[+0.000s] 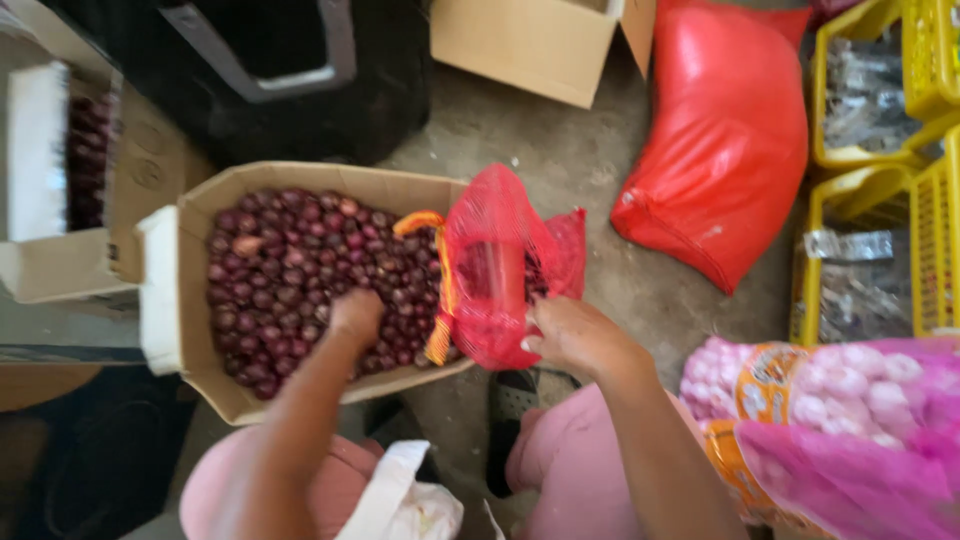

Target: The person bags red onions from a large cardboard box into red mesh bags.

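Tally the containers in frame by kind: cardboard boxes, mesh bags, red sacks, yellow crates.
Cardboard boxes: 3 (onion box, second onion box, top box)
Mesh bags: 2 (red mesh bag, pink garlic bag)
Red sacks: 1
Yellow crates: 2
Total: 8

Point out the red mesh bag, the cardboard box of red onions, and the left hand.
red mesh bag (497,270), head view, bag's middle.
cardboard box (300,176), head view, far wall.
left hand (356,315), head view, back of the hand.
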